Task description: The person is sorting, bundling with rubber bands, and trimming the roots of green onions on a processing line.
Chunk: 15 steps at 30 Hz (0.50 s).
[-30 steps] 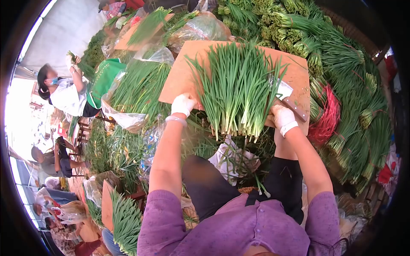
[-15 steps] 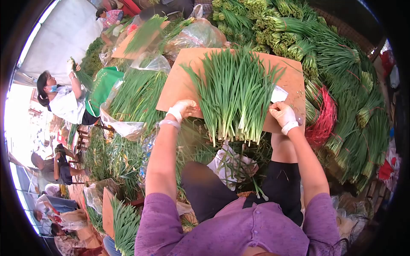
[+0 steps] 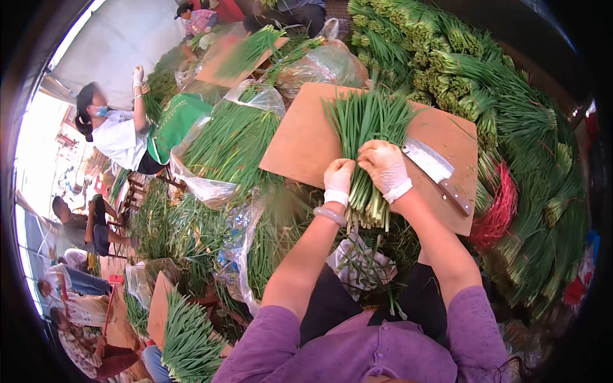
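Note:
A bunch of garlic chives (image 3: 370,121) lies on the tan board (image 3: 303,140) in front of me, leaves pointing away and pale stem ends hanging over the near edge. My gloved left hand (image 3: 338,177) is closed against the left side of the bunch; what its fingers pinch is hidden. Across the top of the stems, my gloved right hand (image 3: 384,167) is closed on the bunch. Between my hands the chives are drawn in narrow. A cleaver (image 3: 431,159) with a wooden handle rests on the board, just right of my right hand.
Tied bundles of chives (image 3: 511,121) are piled at the right, beside red string (image 3: 495,214). Loose chives (image 3: 220,143) fill a plastic-lined heap at the left. A person in a white top (image 3: 121,134) sits beyond it. Loose leaves and a white bag (image 3: 361,265) lie below the board.
My hands have come in from the board's two sides onto the chives. The spread leaves are now gathered into a narrower bunch. The cleaver, largely covered before, now shows.

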Motion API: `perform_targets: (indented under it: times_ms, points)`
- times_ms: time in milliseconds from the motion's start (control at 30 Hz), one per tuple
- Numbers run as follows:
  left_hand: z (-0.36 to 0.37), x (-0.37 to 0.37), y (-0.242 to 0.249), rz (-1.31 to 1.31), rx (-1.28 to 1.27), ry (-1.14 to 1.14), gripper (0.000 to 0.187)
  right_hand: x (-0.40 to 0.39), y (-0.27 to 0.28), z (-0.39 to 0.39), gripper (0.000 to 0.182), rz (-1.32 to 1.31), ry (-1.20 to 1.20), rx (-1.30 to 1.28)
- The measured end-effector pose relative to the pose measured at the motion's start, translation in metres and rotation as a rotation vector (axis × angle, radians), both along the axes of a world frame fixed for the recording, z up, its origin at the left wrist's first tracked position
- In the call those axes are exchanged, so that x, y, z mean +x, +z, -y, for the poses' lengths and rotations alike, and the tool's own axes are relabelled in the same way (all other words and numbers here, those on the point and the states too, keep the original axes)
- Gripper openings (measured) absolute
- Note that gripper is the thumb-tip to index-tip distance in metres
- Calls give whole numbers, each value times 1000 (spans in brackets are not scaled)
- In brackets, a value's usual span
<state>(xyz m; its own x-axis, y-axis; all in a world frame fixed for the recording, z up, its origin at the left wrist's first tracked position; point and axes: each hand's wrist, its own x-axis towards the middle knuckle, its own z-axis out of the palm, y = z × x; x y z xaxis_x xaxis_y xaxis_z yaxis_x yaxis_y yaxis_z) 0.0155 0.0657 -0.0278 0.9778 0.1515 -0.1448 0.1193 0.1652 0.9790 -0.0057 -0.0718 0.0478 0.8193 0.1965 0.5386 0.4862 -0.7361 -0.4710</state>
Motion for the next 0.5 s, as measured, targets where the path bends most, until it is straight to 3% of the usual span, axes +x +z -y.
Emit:
perform_targets:
  times_ms: [67,233,500]
  points:
    - [-6,2,-12,47,64,-14,11,14,-3,-17,10,-36,108,-75]
    - [-40,-4,-9,-111,-368,-16,9,30,-13,-46,12,-318,96,-217]
    - [-48,-11,-11,-138,-424,-47,13,45,-36,-62,10,-341,-53,-460]
